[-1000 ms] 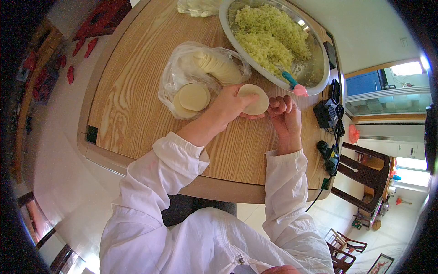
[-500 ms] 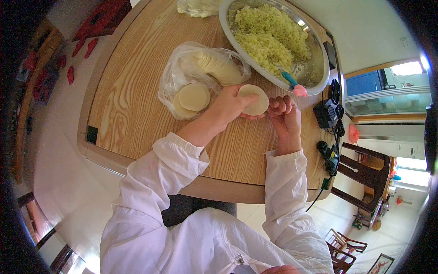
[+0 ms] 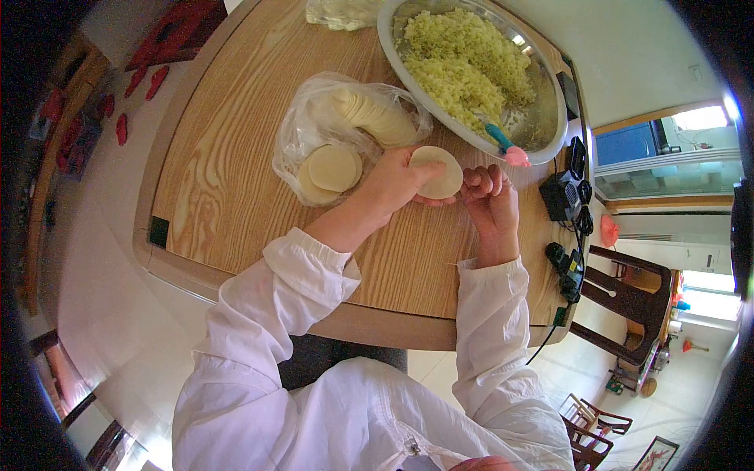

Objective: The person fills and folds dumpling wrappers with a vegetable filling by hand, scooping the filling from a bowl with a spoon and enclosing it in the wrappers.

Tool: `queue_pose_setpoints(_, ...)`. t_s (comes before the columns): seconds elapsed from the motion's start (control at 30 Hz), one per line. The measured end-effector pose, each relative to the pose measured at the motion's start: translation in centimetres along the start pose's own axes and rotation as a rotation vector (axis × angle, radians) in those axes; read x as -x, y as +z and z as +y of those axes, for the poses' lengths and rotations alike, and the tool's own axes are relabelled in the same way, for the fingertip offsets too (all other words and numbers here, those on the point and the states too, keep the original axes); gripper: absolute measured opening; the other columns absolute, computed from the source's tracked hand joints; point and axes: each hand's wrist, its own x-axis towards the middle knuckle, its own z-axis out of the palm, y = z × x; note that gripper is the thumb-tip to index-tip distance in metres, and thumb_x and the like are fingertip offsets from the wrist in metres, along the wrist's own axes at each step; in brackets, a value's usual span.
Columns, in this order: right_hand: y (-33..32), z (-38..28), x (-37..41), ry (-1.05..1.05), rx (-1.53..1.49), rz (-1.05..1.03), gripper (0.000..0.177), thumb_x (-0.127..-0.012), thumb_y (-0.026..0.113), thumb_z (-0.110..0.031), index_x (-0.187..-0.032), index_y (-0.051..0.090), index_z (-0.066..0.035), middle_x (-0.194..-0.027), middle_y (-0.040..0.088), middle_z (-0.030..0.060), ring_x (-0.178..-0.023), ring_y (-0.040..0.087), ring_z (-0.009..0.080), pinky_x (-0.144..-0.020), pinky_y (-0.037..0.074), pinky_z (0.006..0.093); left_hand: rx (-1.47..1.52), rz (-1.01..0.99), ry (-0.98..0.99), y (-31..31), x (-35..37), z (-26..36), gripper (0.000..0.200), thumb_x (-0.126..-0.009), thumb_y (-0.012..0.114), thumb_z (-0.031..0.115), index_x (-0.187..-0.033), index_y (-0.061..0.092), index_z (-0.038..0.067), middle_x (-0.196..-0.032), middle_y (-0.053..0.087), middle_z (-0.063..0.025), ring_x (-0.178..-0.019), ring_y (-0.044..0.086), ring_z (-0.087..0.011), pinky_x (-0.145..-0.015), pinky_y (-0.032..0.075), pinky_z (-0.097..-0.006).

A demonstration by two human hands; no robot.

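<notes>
In my left hand (image 3: 398,182) is a round, pale dumpling wrapper (image 3: 440,174), gripped with the thumb on top and the fingers beneath. Close by its right edge, my right hand (image 3: 491,192) has its fingers curled and pinched. Whether those fingertips touch the wrapper, or hold something small, I cannot make out. Left of my hands lies a clear plastic bag (image 3: 294,118) with a fanned row of stacked wrappers (image 3: 373,118) and a few loose wrappers (image 3: 334,167). Beyond is a large metal basin (image 3: 550,118) of chopped pale-green filling (image 3: 463,67).
A utensil with a teal and pink handle (image 3: 506,145) leans on the basin's near rim. Black adapters and cables (image 3: 559,198) line the right edge of the wooden table (image 3: 228,157). Another plastic bag (image 3: 342,13) lies at the far edge. A dark wooden chair (image 3: 628,298) stands right.
</notes>
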Motion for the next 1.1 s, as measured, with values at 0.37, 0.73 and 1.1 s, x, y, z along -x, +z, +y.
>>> queue_pose_setpoints(0.37, 0.3, -0.1, 0.2, 0.001, -0.011, 0.030, 0.021, -0.063, 0.040, 0.013, -0.055, 0.040, -0.006, -0.060, 0.048, 0.0077, -0.072, 0.051, 0.0250, -0.087, 0.041, 0.0453, 0.012, -0.003, -0.009, 0.1, 0.1, 0.2, 0.025, -0.083, 0.056, 0.017, -0.099, 0.057, -0.002, -0.089, 0.063, -0.0118, -0.071, 0.064, -0.0220, -0.058, 0.055, -0.0296)
queue_pose_setpoints(0.73, 0.9, -0.2, 0.3, -0.009, 0.038, 0.120, 0.052, -0.051, 0.034, 0.019, -0.095, 0.050, -0.003, -0.093, 0.056, 0.0102, -0.098, 0.053, 0.0300, -0.093, 0.040, 0.0458, -0.002, -0.002, -0.005, 0.1, 0.0, 0.1, 0.025, -0.083, 0.056, 0.018, -0.099, 0.057, -0.002, -0.085, 0.064, -0.0117, -0.070, 0.064, -0.0216, -0.059, 0.054, -0.0295)
queue_pose_setpoints(1.1, 1.3, -0.1, 0.4, -0.021, 0.024, 0.155, 0.056, -0.050, 0.032, 0.020, -0.099, 0.049, -0.003, -0.093, 0.056, 0.0119, -0.101, 0.051, 0.0314, -0.095, 0.039, 0.0493, 0.045, -0.007, -0.016, 0.0, 0.1, 0.2, 0.025, -0.082, 0.057, 0.016, -0.100, 0.056, -0.002, -0.089, 0.063, -0.0121, -0.071, 0.064, -0.0234, -0.059, 0.055, -0.0302)
